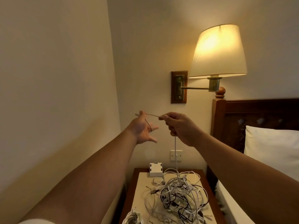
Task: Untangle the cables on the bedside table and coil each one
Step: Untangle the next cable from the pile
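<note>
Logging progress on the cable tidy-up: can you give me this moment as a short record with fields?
left hand: raised, fingers spread, end of the white cable lying across its thumb
right hand: raised, pinches the white cable, which hangs down into the tangle
tangle: white and black cables heaped on the bedside table
done so far: one coiled cable at the table's near left edge
also on table: white box at the back
light: wall lamp, lit

Cream walls point(56, 62) meet in a corner behind the dark wooden table point(131, 191). A lit wall lamp point(218, 50) reaches out on a brass arm point(194, 88) from a wooden plate point(179, 101). Beside the table's right edge stand a carved headboard point(258, 113) and a white pillow point(271, 146).
</note>
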